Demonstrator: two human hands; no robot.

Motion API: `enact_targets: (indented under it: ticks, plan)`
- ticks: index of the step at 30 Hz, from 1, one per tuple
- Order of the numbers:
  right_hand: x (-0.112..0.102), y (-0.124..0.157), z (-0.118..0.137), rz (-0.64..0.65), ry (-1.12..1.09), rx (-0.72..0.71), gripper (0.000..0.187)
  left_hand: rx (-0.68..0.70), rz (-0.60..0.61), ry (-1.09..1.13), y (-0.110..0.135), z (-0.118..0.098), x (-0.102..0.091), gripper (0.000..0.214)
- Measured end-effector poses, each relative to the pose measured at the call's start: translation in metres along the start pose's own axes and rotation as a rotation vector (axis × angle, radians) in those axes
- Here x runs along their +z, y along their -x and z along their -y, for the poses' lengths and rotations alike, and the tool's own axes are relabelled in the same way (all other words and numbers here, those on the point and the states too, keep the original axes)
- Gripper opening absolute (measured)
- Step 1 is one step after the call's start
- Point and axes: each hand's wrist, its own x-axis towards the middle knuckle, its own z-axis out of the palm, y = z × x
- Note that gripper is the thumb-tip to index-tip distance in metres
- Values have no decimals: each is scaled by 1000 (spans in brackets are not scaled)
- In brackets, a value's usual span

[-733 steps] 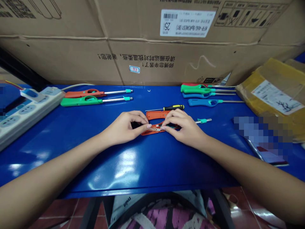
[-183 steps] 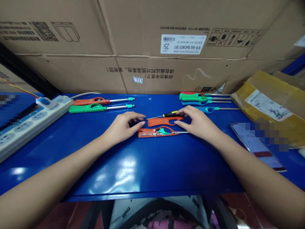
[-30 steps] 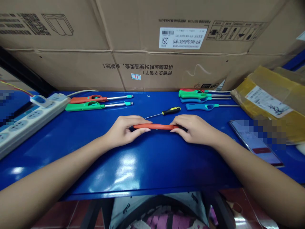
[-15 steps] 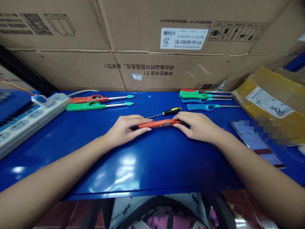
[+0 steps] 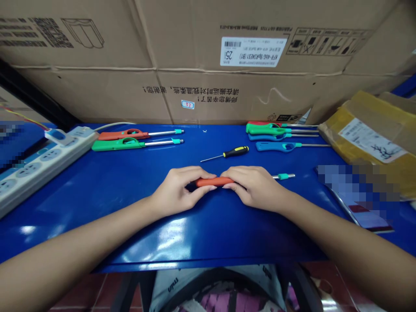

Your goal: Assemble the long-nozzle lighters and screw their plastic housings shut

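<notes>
Both hands grip an orange long-necked lighter [image 5: 209,182] low over the blue table. My left hand [image 5: 182,188] is closed around the handle's left end, thumb and fingers pinching its sides. Wrapped over the trigger part is my right hand [image 5: 256,186], which hides it; the metal tube with a teal collar [image 5: 283,177] sticks out to its right. Just beyond the hands lies a screwdriver [image 5: 235,151] with a black and yellow handle, its tip pointing left.
At the back left lie an orange lighter [image 5: 123,134] and a green lighter [image 5: 118,145], beside a white power strip [image 5: 35,162]. Several more lighters [image 5: 276,146] lie at the back right. A phone [image 5: 354,208] and a yellow parcel [image 5: 364,125] are on the right. Cardboard [image 5: 195,52] walls the back.
Both hands have drawn the lighter slightly nearer to me. My right hand has slid left along it, covering the trigger, and the teal-collared tube now shows past that hand.
</notes>
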Motion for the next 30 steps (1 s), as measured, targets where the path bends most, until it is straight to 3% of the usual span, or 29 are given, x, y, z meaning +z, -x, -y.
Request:
enact_targets:
  ticks: [5, 12, 15, 22, 26, 28, 30]
  plan:
    - [0, -2, -8, -27, 19, 11, 18, -56, 37, 48, -5, 2, -3, 23]
    - [-3, -5, -17, -77, 44, -42, 25, -649, 128, 677, -11, 15, -6, 43]
    - [-3, -5, -11, -6, 27, -29, 32, -781, 122, 888, -10, 19, -4, 50]
    - [4, -4, 1, -10, -27, 114, 22, -618, 96, 777, -7, 16, 3, 38]
    - [1, -7, -3, -29, -46, 81, 19, -629, 90, 770, -6, 11, 3, 38]
    - [-3, -8, -11, -94, -13, 102, 24, -664, 60, 774, -6, 10, 1, 40]
    - [-7, -8, -24, -219, 54, 214, 29, -680, 43, 754, -5, 10, 0, 42]
